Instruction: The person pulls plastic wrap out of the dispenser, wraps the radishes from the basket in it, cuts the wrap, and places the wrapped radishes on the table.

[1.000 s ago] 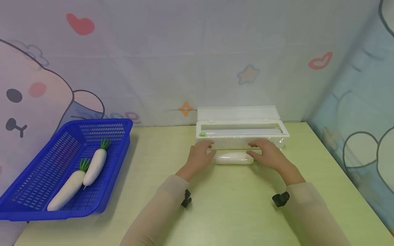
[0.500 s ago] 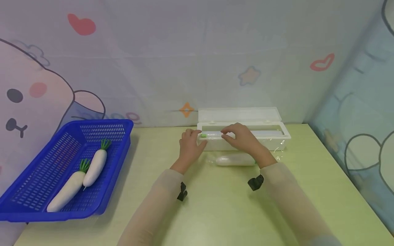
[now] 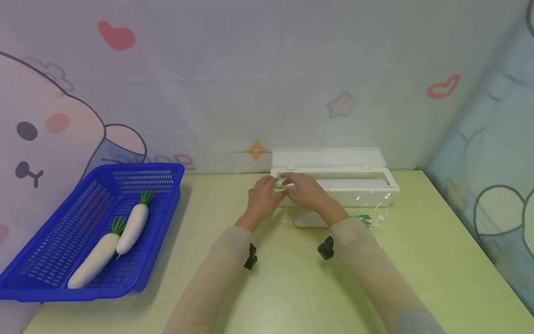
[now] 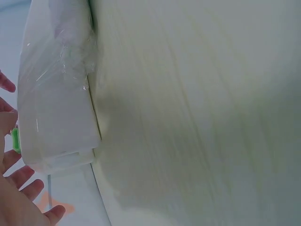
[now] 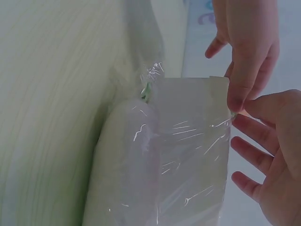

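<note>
A white cling film dispenser (image 3: 346, 197) stands against the back wall with its lid up. Clear film hangs over its front. At its left end sits a green slide cutter (image 3: 278, 186). My right hand (image 3: 308, 191) has its thumb and index finger at the cutter, pinching it. My left hand (image 3: 262, 198) reaches round that same end, its thumb beside the cutter and its other fingers spread, as the left wrist view shows. In front of the box lies a white radish (image 3: 308, 220) wrapped in film, partly covered by my right forearm in the head view.
A blue plastic basket (image 3: 168, 232) stands on the left with two white radishes (image 3: 93, 261) in it, green tops toward the back. The pale green table (image 3: 288, 287) ends at a patterned cloth wall (image 3: 217, 93) behind.
Both hands have left the wrapped radish and moved up to the dispenser. My right hand has travelled left along its top to the green cutter, while my left hand reached its left end.
</note>
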A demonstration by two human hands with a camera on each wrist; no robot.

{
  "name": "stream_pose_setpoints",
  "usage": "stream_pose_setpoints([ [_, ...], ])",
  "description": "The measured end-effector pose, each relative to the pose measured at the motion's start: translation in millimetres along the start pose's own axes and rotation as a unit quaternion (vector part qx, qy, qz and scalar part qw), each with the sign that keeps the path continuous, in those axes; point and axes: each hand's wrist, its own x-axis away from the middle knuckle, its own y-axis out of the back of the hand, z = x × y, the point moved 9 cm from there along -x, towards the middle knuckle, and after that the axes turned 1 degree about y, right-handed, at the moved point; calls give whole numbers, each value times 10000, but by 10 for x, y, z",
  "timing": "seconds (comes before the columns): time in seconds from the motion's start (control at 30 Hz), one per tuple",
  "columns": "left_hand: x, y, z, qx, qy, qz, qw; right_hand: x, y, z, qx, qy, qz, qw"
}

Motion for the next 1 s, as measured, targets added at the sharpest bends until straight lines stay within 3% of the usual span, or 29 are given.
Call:
stream_pose_setpoints([
  [0.23,-7,9,-25,-25,-131,-79,9999,-40,-75,-64,160,-102,157,9997],
  [0.43,-24,16,-23,-37,-130,-63,9999,-116,-38,20,742,125,58,9971],
  [0.67,-48,19,-11,19,-128,-139,9998,-209,-58,7,1091,-191,313,9934],
  [1.0,-69,35,-26,-55,-186,-255,9995,-201,-45,-78,528,-372,235,9976],
])
